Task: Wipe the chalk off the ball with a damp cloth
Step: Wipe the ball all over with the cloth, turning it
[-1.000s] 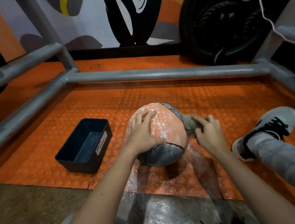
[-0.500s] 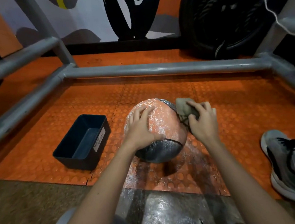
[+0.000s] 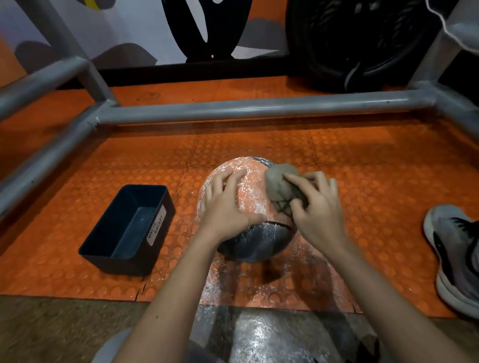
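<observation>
Right hand (image 3: 319,212) clutches a wadded grey cloth (image 3: 279,181) against the chalky orange-and-black ball (image 3: 252,199), seemingly heavy, steadied by the spread left hand (image 3: 223,211).

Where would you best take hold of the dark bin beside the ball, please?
Probably the labelled long wall of the bin, pinched over its rim from above, on the side facing the ball: open top, thin upright walls.

Left hand (image 3: 224,208) spread on chalky ball (image 3: 252,197), right hand (image 3: 317,209) pressing bunched cloth (image 3: 280,182) against it, dark bin (image 3: 126,230) beside.
</observation>
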Action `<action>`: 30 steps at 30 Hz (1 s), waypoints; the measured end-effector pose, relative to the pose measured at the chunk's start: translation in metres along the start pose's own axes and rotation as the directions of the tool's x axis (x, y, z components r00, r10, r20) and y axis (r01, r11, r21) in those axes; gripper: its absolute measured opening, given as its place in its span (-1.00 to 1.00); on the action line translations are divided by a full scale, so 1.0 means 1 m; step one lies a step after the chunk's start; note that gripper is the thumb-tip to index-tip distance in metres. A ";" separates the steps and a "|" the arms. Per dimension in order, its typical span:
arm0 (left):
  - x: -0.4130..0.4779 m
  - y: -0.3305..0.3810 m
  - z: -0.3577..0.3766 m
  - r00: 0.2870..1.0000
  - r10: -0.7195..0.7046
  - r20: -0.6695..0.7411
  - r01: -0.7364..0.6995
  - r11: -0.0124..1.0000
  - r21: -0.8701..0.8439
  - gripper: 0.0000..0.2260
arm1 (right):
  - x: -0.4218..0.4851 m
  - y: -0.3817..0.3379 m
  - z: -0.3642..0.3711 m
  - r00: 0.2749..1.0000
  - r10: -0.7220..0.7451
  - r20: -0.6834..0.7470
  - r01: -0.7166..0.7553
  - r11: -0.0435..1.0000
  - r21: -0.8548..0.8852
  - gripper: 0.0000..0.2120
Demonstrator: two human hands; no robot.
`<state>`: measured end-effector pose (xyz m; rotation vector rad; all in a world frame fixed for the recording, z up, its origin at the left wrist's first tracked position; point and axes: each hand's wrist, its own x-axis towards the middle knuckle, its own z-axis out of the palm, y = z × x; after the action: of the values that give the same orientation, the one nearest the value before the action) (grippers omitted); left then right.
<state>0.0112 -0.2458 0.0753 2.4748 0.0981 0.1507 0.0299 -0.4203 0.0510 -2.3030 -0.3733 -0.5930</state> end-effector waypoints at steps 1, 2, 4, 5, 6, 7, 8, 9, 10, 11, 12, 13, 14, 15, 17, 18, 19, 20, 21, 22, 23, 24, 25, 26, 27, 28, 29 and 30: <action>0.000 0.000 0.000 1.000 0.003 -0.001 -0.003 1.000 -0.003 -0.14 | -0.005 0.000 0.004 0.999 -0.040 0.028 0.040 0.999 -0.007 -0.57; -0.001 0.000 0.000 1.000 0.004 0.000 -0.004 1.000 -0.007 -0.14 | -0.009 0.004 0.008 0.997 -0.047 0.058 0.048 0.999 -0.018 -0.56; -0.002 0.000 -0.001 1.000 0.002 0.006 -0.002 1.000 -0.003 -0.15 | -0.012 0.019 0.010 0.994 0.073 0.082 -0.068 0.996 -0.057 -0.59; -0.002 0.000 -0.001 1.000 0.000 0.004 0.000 1.000 0.004 -0.14 | -0.010 0.026 0.008 0.980 0.176 0.091 -0.167 0.981 -0.103 -0.61; -0.002 0.001 0.000 1.000 -0.001 0.000 0.001 1.000 0.013 -0.14 | -0.006 0.030 0.006 0.963 0.255 0.089 -0.240 0.959 -0.149 -0.61; -0.003 0.002 0.000 1.000 -0.001 -0.005 0.001 1.000 0.022 -0.13 | -0.002 0.029 0.002 0.958 0.277 0.075 -0.263 0.951 -0.160 -0.60; -0.003 0.002 0.001 1.000 0.002 -0.012 -0.002 1.000 0.029 -0.13 | 0.003 0.023 0.000 0.968 0.245 0.051 -0.238 0.964 -0.118 -0.59; -0.004 0.002 0.003 1.000 0.005 -0.022 -0.004 0.999 0.034 -0.13 | 0.007 0.011 -0.001 0.983 0.180 0.040 -0.178 0.982 -0.056 -0.58; -0.004 0.002 0.004 1.000 0.008 -0.029 -0.007 0.999 0.041 -0.14 | 0.009 -0.001 -0.001 0.994 0.095 0.050 -0.095 0.995 0.001 -0.58; -0.005 0.002 0.005 0.999 0.014 -0.035 -0.012 0.999 0.053 -0.14 | 0.007 -0.010 0.003 0.997 0.007 0.072 -0.009 1.000 0.028 -0.58; -0.006 0.002 0.006 0.999 0.019 -0.041 -0.016 0.998 0.068 -0.14 | 0.003 -0.013 0.008 0.995 -0.057 0.086 0.056 0.998 0.017 -0.58; -0.007 0.002 0.007 0.999 0.022 -0.044 -0.018 0.996 0.085 -0.15 | -0.002 -0.008 0.014 0.995 -0.067 0.081 0.068 0.998 -0.009 -0.58; -0.008 0.003 0.008 0.999 0.022 -0.041 -0.017 0.994 0.107 -0.14 | -0.005 0.002 0.016 0.998 -0.004 0.068 0.006 0.999 -0.035 -0.60; -0.010 0.003 0.009 0.999 0.020 -0.043 -0.015 0.991 0.130 -0.14 | -0.004 0.014 0.015 0.992 0.111 0.066 -0.107 0.992 -0.061 -0.61; -0.012 0.002 0.013 0.998 0.018 -0.061 -0.008 0.987 0.162 -0.12 | 0.003 0.031 0.005 0.958 0.280 0.063 -0.272 0.956 -0.113 -0.61; -0.013 0.002 0.015 0.997 0.021 -0.071 -0.009 0.985 0.170 -0.12 | 0.007 0.032 0.000 0.957 0.288 0.033 -0.284 0.953 -0.102 -0.61; -0.013 0.001 0.017 0.996 0.025 -0.084 -0.010 0.985 0.172 -0.13 | 0.013 0.025 -0.004 0.970 0.241 -0.006 -0.241 0.969 -0.062 -0.61; -0.012 0.001 0.018 0.995 0.027 -0.093 -0.011 0.986 0.169 -0.13 | 0.017 0.013 -0.006 0.986 0.163 -0.024 -0.163 0.986 -0.015 -0.60; -0.012 0.001 0.019 0.995 0.029 -0.096 -0.012 0.985 0.170 -0.14 | 0.019 0.000 -0.006 0.997 0.074 -0.003 -0.074 0.997 0.010 -0.58; -0.013 0.001 0.020 0.994 0.036 -0.102 -0.017 0.984 0.178 -0.14 | 0.017 -0.008 -0.003 0.999 -0.007 0.041 0.006 1.000 0.022 -0.55; -0.013 0.002 0.021 0.993 0.048 -0.105 -0.028 0.982 0.185 -0.15 | 0.013 -0.012 0.002 0.995 -0.052 0.087 0.050 0.998 0.022 -0.54; -0.013 0.004 0.020 0.993 0.062 -0.104 -0.042 0.982 0.183 -0.18 | 0.007 -0.009 0.007 0.993 -0.054 0.101 0.053 0.998 0.018 -0.55; -0.013 0.006 0.014 0.993 0.065 -0.100 -0.049 0.986 0.158 -0.22 | 0.002 -0.002 0.009 0.996 -0.019 0.088 0.016 1.000 0.025 -0.57; -0.009 0.007 0.005 0.993 0.055 -0.102 -0.046 0.994 0.097 -0.28 | 0.001 0.009 0.009 0.997 0.049 0.068 -0.052 0.998 0.046 -0.60; -0.003 0.007 -0.006 0.995 0.036 -0.097 -0.035 0.999 0.013 -0.31 | 0.002 0.019 0.006 0.989 0.126 0.075 -0.131 0.990 0.053 -0.63; 0.003 0.005 -0.017 0.997 0.022 -0.077 -0.026 0.998 -0.053 -0.30 | 0.004 0.027 0.003 0.977 0.184 0.111 -0.188 0.982 0.024 -0.63; 0.009 0.002 -0.026 0.999 0.019 -0.027 -0.020 0.997 -0.071 -0.26 | 0.006 0.031 -0.001 0.966 0.208 0.152 -0.207 0.978 -0.024 -0.63; 0.014 -0.002 -0.032 0.999 0.018 0.047 -0.015 0.999 -0.049 -0.22 | 0.010 0.032 -0.004 0.961 0.207 0.181 -0.201 0.978 -0.053 -0.63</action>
<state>0.0210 -0.2230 0.1007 2.4291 0.0532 0.1006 0.0510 -0.4445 0.0409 -2.3998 -0.2097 -0.2846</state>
